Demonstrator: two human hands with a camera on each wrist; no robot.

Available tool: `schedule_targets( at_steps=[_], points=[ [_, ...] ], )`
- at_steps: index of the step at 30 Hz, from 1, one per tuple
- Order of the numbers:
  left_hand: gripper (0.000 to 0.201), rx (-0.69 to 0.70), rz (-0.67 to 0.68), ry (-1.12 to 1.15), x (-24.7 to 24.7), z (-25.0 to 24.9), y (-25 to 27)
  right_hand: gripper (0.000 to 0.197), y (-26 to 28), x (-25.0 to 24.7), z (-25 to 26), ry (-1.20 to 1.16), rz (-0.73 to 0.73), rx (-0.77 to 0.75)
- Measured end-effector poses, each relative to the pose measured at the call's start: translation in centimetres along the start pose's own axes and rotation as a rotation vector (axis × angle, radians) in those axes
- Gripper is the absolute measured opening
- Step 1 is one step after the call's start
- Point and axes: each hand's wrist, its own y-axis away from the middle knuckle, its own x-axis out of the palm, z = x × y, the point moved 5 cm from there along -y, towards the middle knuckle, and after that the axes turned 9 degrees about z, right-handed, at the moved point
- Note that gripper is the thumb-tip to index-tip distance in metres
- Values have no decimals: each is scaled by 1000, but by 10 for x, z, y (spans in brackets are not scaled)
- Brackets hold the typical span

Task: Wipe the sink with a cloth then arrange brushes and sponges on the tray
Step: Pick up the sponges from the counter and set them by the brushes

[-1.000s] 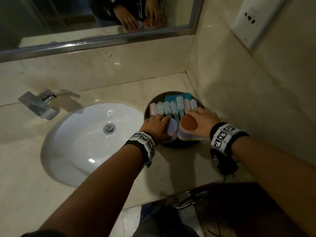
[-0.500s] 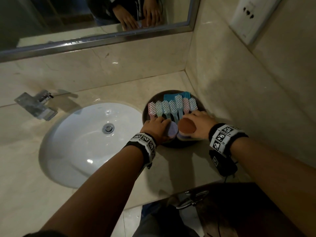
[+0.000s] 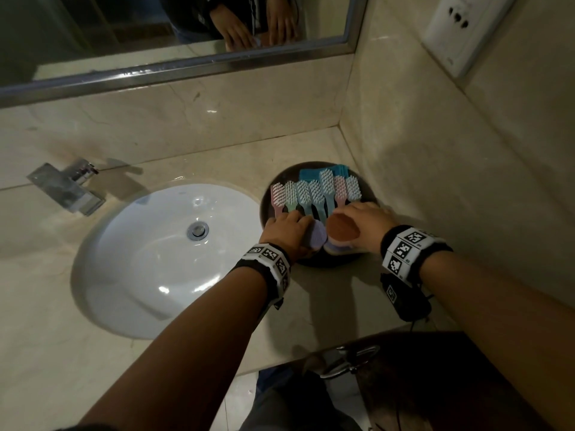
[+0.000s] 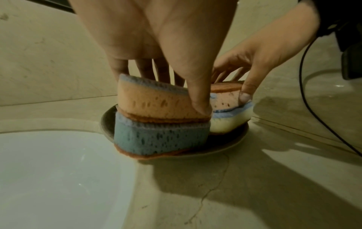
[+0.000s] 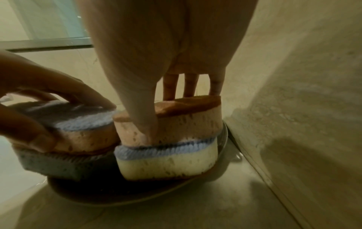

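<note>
A dark round tray (image 3: pixel 284 177) sits on the counter right of the white sink (image 3: pixel 140 259). Several pastel brushes (image 3: pixel 314 194) lie side by side on it, with a teal cloth (image 3: pixel 311 174) behind them. Two sponge stacks stand at the tray's near edge. My left hand (image 4: pixel 176 93) pinches the orange sponge (image 4: pixel 152 102) lying on a blue sponge (image 4: pixel 160 139). My right hand (image 5: pixel 170 114) pinches the brown-topped pink sponge (image 5: pixel 186 124) lying on a cream sponge (image 5: pixel 168 165). The stacks touch each other.
The tiled side wall (image 3: pixel 435 181) runs close along the tray's right. A chrome faucet (image 3: pixel 68 191) stands behind the sink on the left. Mirror and wall socket (image 3: pixel 460 29) hang above. A black device with a cable (image 3: pixel 404 300) hangs under my right wrist.
Both hands stay on the same sponge stacks on the tray. Only the head view has shifted a little.
</note>
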Motion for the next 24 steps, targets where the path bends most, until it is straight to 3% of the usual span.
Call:
schedule_targets(
  at_steps=[5,13,17,24],
  points=[
    [73,-24,-15,9,2,-1,-2,70,5,-6,-1,22,-94,-21],
    [76,-8,-21,31,5,3,0,67,7,3,0,-44,-46,-73],
    [65,2,-15,0,9,-1,5,72,8,2,-3,-25,-86,-59],
    [59,6,25,-10,14,-5,10,65,9,17,-3,-18,-35,-64]
  ],
)
